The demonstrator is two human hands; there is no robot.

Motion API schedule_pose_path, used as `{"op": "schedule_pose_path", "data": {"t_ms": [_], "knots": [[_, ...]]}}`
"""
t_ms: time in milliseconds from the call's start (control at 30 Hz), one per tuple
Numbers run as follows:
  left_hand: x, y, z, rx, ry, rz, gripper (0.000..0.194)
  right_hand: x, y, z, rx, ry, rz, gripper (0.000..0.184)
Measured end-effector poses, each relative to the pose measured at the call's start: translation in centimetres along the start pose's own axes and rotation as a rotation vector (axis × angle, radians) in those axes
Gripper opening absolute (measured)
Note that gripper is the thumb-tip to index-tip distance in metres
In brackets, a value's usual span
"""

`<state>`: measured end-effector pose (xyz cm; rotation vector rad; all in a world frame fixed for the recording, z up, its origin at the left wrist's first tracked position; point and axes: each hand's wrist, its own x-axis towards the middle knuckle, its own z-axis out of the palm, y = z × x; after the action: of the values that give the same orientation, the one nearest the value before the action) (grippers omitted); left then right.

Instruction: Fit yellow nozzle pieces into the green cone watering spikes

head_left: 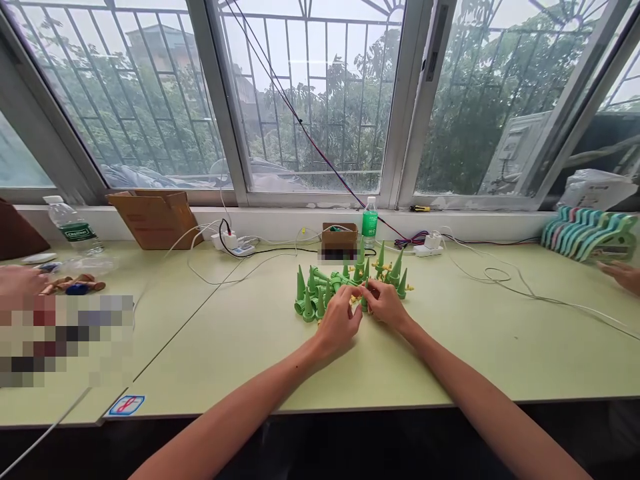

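Green plastic plant watering spikes (309,307) are gathered in front of me, some standing on their wide bases with points up, others lying in a pile. Small yellow valve pieces (410,288) stick out from several at the right. My left hand (341,319) is closed in a pinch beside the pile, its fingertips meeting those of my right hand; what it pinches is hidden. The fingers of my right hand (385,305) are closed on a green spike (365,301), held upright close to the table.
A small brown box (339,237) and a green-labelled bottle (369,221) stand behind the spikes. Cables and power strips (428,245) run along the window wall. Other people's hands show at the far left (20,280) and right (623,275), near hangers (587,235).
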<state>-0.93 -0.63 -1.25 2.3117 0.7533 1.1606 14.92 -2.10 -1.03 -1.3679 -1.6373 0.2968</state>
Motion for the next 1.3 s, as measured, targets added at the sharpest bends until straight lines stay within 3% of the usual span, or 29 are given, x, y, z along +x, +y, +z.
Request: {"op": "schedule_pose_path", "data": {"t_ms": [433, 700, 967, 1133, 1300], "knots": [[-0.1, 0.6, -0.2, -0.037, -0.085, 0.053, 0.016, 0.0, 0.4, 0.1, -0.063, -0.031, -0.016, 0.016], [0.1, -0.2, 0.0, 0.029, -0.046, 0.021, 0.009, -0.1, 0.5, 0.0, 0.076, -0.051, 0.018, 0.026], [0.1, -0.4, 0.2, 0.011, -0.029, -0.074, 0.016, 0.1, 0.3, -0.1, -0.028, 0.06, -0.063, 0.047], [0.1, -0.4, 0.0, 0.02, -0.055, -0.08, 0.011, -0.3, -0.3, -0.3, 0.009, -0.009, -0.01, 0.047], [0.1, -0.4, 0.0, 0.05, -0.102, -0.089, 0.009, -0.5, -0.9, -0.4, 0.013, -0.023, -0.05, 0.048]]}}
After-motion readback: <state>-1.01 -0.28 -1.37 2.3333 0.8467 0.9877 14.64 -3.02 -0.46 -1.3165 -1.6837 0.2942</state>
